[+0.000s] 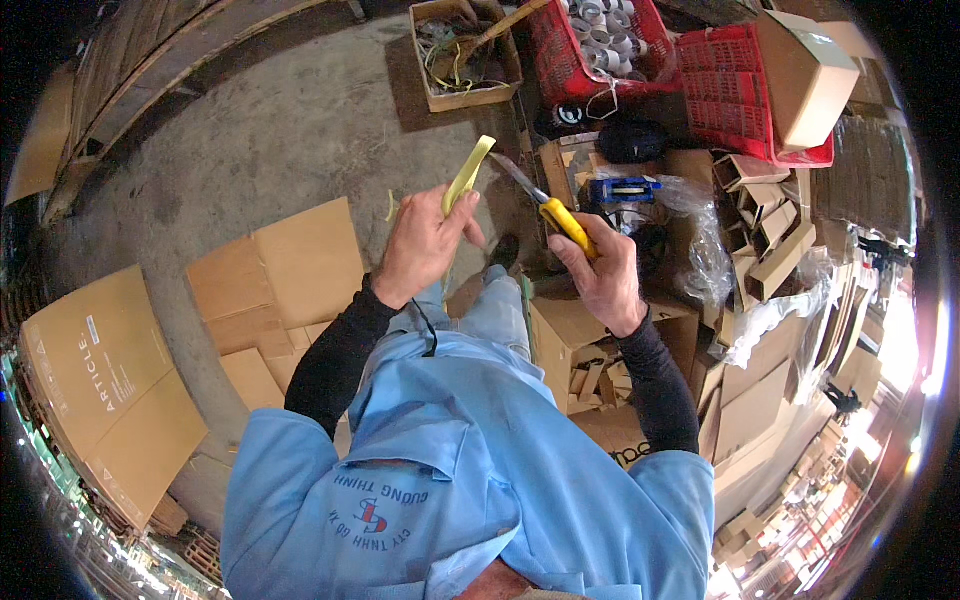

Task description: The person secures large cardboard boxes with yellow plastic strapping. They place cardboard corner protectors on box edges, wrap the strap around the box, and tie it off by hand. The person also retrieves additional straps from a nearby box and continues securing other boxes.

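In front of my body, my left hand (427, 238) pinches a doubled yellow strap (468, 175), whose folded loop sticks up past my fingers. Facing it from the other side, my right hand (607, 268) is wrapped round a yellow-handled utility knife (568, 226). The blade is out and points up and left, its tip close beside the strap's loop. I cannot tell whether blade and strap touch. A small yellow scrap (390, 205) shows just left of my left hand.
Flattened cardboard (285, 270) lies on the floor at left, near a large carton stack (110, 390). An open carton (560, 345) of cardboard pieces stands by my right leg. Farther off are a box of tools (475, 98), red crates (725, 85) and a blue tape dispenser (624, 190).
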Demonstrator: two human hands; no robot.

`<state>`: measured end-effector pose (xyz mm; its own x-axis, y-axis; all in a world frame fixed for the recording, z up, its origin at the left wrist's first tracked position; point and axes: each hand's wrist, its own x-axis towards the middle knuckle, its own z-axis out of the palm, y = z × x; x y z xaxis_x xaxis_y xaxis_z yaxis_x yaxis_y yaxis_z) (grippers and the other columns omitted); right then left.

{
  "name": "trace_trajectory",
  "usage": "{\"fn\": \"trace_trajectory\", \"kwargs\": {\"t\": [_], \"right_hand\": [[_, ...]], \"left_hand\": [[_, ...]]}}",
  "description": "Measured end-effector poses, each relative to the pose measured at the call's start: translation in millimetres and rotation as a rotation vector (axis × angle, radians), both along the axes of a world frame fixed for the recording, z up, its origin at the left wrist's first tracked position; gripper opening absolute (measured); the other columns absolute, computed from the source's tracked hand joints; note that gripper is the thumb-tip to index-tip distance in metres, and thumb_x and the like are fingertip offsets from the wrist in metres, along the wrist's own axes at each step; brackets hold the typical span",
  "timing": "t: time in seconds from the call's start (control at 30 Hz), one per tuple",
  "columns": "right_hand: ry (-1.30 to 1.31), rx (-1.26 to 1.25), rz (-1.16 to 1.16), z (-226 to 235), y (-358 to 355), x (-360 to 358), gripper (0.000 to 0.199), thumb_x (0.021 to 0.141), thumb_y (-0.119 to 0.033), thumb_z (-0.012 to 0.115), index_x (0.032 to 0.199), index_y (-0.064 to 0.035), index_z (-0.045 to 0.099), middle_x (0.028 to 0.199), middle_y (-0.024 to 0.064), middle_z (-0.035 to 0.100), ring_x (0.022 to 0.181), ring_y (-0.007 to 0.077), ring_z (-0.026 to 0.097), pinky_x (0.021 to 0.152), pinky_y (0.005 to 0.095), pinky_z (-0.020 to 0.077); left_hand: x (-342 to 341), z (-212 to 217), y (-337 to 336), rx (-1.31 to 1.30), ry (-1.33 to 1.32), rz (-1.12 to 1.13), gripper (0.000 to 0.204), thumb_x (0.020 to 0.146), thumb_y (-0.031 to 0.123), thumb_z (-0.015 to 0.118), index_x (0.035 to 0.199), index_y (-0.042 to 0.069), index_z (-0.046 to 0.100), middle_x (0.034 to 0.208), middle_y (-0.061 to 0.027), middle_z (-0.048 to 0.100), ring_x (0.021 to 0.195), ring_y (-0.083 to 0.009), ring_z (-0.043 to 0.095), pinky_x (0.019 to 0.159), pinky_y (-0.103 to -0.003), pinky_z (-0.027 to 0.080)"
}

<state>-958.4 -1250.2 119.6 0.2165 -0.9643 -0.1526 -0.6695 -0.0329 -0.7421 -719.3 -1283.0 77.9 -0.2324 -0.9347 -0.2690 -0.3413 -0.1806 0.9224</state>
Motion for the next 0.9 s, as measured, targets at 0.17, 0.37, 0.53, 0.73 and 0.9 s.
{"fn": "trace_trajectory", "kwargs": {"t": [0.17,0.37,0.53,0.73,0.9], "right_hand": [[0.252,-0.191,0.162,5,-5,3,0.048,0.086,-0.02,0.068,0.13,-0.0097,0.052,0.084,0.0122,0.05,0.076,0.031,0.055,0.068,0.0414,0.0459],[0.173,-0.215,0.193,-1,-18,3,0.051,0.084,-0.019,0.069,0.131,-0.0128,0.05,0.089,0.0133,0.052,0.075,0.0335,0.059,0.063,0.044,0.0486],[0.256,-0.269,0.172,-13,-23,8,0.057,0.085,-0.021,0.07,0.137,-0.0116,0.049,0.081,0.0109,0.055,0.065,0.0288,0.058,0.057,0.0403,0.0485],[0.319,-0.428,0.232,-21,-30,2,0.058,0.084,-0.023,0.071,0.138,-0.0098,0.051,0.069,0.0073,0.053,0.056,0.0237,0.056,0.051,0.0364,0.0463],[0.416,-0.416,0.383,-56,-21,-45,0.047,0.08,-0.022,0.072,0.124,-0.0079,0.061,0.068,0.0072,0.053,0.055,0.0248,0.056,0.05,0.0355,0.0461]], "left_hand": [[3,1,-1,-0.082,-0.054,0.003,0.034,0.099,0.029,0.05,0.087,0.0,0.062,0.06,-0.0099,0.065,0.059,-0.0271,0.066,0.058,-0.039,0.049],[4,1,-2,-0.072,-0.123,-0.03,0.03,0.099,0.027,0.051,0.09,0.001,0.063,0.058,-0.0102,0.063,0.055,-0.0272,0.066,0.054,-0.04,0.049],[0,0,4,-0.08,-0.137,-0.047,0.028,0.099,0.026,0.051,0.089,0.001,0.061,0.055,-0.0108,0.061,0.055,-0.0276,0.066,0.053,-0.04,0.049],[-5,-5,16,-0.188,-0.192,-0.104,0.026,0.097,0.023,0.053,0.087,0.001,0.061,0.055,-0.0174,0.058,0.055,-0.0358,0.061,0.052,-0.044,0.047],[11,-3,22,-0.199,-0.257,-0.267,0.02,0.092,0.016,0.057,0.085,-0.002,0.061,0.063,-0.0234,0.057,0.062,-0.0417,0.058,0.058,-0.049,0.045]]}}
